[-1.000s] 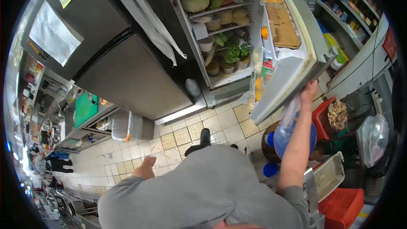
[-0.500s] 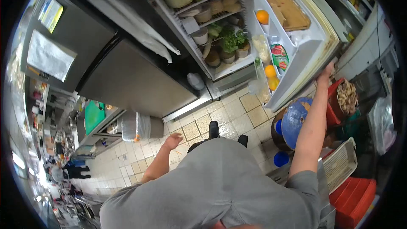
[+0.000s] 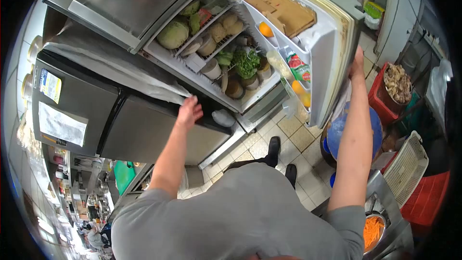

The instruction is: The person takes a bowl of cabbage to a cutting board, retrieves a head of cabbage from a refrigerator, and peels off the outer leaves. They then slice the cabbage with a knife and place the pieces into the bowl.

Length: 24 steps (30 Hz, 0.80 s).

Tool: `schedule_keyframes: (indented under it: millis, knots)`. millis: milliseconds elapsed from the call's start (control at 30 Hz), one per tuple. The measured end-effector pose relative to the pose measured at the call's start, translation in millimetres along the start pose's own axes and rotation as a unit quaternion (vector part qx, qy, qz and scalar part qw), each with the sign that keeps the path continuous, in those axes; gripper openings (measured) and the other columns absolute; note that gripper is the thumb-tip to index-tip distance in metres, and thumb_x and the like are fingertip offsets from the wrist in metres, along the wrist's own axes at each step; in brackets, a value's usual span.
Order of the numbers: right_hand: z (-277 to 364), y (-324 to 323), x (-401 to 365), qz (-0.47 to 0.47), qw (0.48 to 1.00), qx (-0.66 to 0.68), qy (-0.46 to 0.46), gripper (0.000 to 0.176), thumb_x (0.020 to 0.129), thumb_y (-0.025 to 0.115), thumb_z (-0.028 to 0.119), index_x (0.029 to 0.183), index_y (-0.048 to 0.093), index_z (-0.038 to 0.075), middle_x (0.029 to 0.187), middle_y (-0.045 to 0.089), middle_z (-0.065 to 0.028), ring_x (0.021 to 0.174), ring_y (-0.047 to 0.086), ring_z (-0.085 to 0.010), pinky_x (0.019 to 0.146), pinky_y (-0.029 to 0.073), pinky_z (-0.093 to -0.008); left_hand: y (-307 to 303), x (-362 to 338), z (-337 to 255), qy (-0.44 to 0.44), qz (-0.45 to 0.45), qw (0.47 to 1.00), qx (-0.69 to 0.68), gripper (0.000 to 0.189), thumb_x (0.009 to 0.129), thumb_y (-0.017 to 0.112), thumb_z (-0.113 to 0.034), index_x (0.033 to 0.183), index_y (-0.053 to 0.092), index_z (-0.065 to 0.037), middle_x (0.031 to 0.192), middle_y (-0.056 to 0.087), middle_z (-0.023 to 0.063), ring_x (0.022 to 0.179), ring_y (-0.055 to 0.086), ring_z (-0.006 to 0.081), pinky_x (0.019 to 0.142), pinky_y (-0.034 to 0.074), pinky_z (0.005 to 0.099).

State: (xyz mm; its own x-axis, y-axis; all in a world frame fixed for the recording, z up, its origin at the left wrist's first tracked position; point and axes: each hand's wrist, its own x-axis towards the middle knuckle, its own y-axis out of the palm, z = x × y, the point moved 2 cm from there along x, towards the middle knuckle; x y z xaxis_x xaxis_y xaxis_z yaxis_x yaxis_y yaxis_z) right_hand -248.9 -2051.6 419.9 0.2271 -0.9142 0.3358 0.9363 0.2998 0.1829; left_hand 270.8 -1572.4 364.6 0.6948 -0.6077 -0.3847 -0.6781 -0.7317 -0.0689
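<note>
Fingers (image 3: 198,110) of the left hand (image 3: 186,114), newly raised beside the white sheet (image 3: 134,78), are parted; at the edge of the refrigerator door (image 3: 329,48), the right hand's (image 3: 357,67) grip is hidden.

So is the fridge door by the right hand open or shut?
Open: the fridge door stands swung out, baring the cabbage and leafy greens inside; the right hand is at its outer edge.
</note>
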Motion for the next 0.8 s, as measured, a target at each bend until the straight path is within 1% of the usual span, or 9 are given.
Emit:
schedule_keyframes:
  millis: [33, 100, 167, 233, 300, 400, 433, 500, 800]
  knots:
    - [6.6, 2.1, -5.0, -0.027, 0.999, 0.002, 0.023, 0.035, 0.104, 0.059, 0.032, 0.108, 0.074, 0.001, 0.093, 0.073, -0.0038, 0.082, 0.064, -0.0143, 0.075, 0.053, -0.0337, 15.8, 25.0, -39.3, 0.042, 0.001, 0.999, -0.017, 0.086, 0.101, 0.072, -0.048, 0.168, 0.029, -0.017, 0.161, 0.043, 0.0051, 0.134, 0.052, 0.0306, 0.100, 0.053, 0.0497]
    - [-8.7, -12.9, -2.0, -0.021, 0.998, -0.052, 0.013, 0.038, 0.105, 0.058, 0.035, 0.114, 0.072, 0.002, 0.100, 0.072, -0.0046, 0.088, 0.064, -0.0152, 0.076, 0.054, -0.0343, 37.9, 94.5, -111.7, 0.109, 0.019, 0.989, -0.097, 0.083, 0.102, 0.071, -0.044, 0.167, 0.028, -0.015, 0.164, 0.037, 0.0066, 0.137, 0.051, 0.0359, 0.105, 0.051, 0.0546]
    - [-73.0, -49.9, 8.9, -0.109, 0.987, 0.105, 0.055, 0.041, 0.105, 0.058, 0.036, 0.124, 0.067, 0.002, 0.111, 0.069, -0.0049, 0.094, 0.064, -0.0151, 0.076, 0.054, -0.0347, 59.3, 153.8, -185.0, 0.167, 0.068, 0.975, -0.133, 0.080, 0.105, 0.069, -0.040, 0.168, 0.027, -0.015, 0.166, 0.035, 0.0078, 0.138, 0.049, 0.0388, 0.108, 0.049, 0.0571]
    - [-81.0, -62.8, 16.1, -0.110, 0.991, 0.071, 0.036, 0.041, 0.105, 0.058, 0.036, 0.125, 0.067, 0.002, 0.111, 0.069, -0.0049, 0.095, 0.063, -0.0150, 0.076, 0.054, -0.0347, 83.4, 206.7, -241.3, 0.194, 0.065, 0.958, -0.200, 0.074, 0.107, 0.065, -0.037, 0.167, 0.028, -0.015, 0.165, 0.034, 0.0090, 0.139, 0.050, 0.0354, 0.109, 0.049, 0.0563]
    - [-69.3, -66.6, 15.7, -0.106, 0.994, 0.026, 0.027, 0.041, 0.105, 0.058, 0.037, 0.125, 0.067, 0.002, 0.111, 0.069, -0.0049, 0.095, 0.063, -0.0150, 0.077, 0.054, -0.0346, 112.1, 211.7, -294.6, 0.202, 0.009, 0.962, -0.186, 0.064, 0.110, 0.058, -0.039, 0.163, 0.037, -0.011, 0.169, 0.031, 0.0119, 0.144, 0.045, 0.0425, 0.112, 0.049, 0.0593]
    - [-55.7, -67.7, 13.6, -0.118, 0.993, -0.004, 0.024, 0.042, 0.105, 0.058, 0.037, 0.125, 0.067, 0.002, 0.112, 0.069, -0.0049, 0.095, 0.063, -0.0149, 0.077, 0.054, -0.0345, 81.5, 383.9, -321.1, 0.294, 0.268, 0.861, -0.316, 0.067, 0.110, 0.057, -0.044, 0.164, 0.036, -0.009, 0.171, 0.030, 0.0134, 0.147, 0.043, 0.0406, 0.113, 0.050, 0.0575]
    - [-53.1, -71.0, 10.2, -0.123, 0.992, -0.016, 0.022, 0.042, 0.105, 0.058, 0.037, 0.126, 0.067, 0.002, 0.112, 0.069, -0.0049, 0.095, 0.063, -0.0149, 0.077, 0.054, -0.0345, 95.5, 372.2, -327.1, 0.288, 0.274, 0.860, -0.320, 0.067, 0.110, 0.057, -0.044, 0.164, 0.036, -0.009, 0.171, 0.030, 0.0134, 0.147, 0.043, 0.0406, 0.113, 0.050, 0.0575]
    - [-49.6, -69.2, 7.6, -0.131, 0.991, -0.031, 0.020, 0.042, 0.105, 0.058, 0.037, 0.126, 0.066, 0.002, 0.112, 0.069, -0.0048, 0.096, 0.063, -0.0149, 0.077, 0.054, -0.0345, 113.5, 310.6, -346.4, 0.188, 0.029, 0.952, -0.239, 0.073, 0.109, 0.056, -0.049, 0.163, 0.035, -0.005, 0.174, 0.026, 0.0147, 0.150, 0.040, 0.0365, 0.117, 0.047, 0.0548]
    - [-33.1, -67.6, -7.8, -0.151, 0.985, -0.082, 0.017, 0.043, 0.105, 0.058, 0.037, 0.127, 0.066, 0.002, 0.114, 0.068, -0.0048, 0.097, 0.063, -0.0147, 0.078, 0.054, -0.0343, 113.2, 366.0, -347.9, 0.270, 0.076, 0.928, -0.244, 0.074, 0.109, 0.056, -0.050, 0.164, 0.034, -0.005, 0.172, 0.028, 0.0160, 0.151, 0.041, 0.0351, 0.118, 0.045, 0.0564]
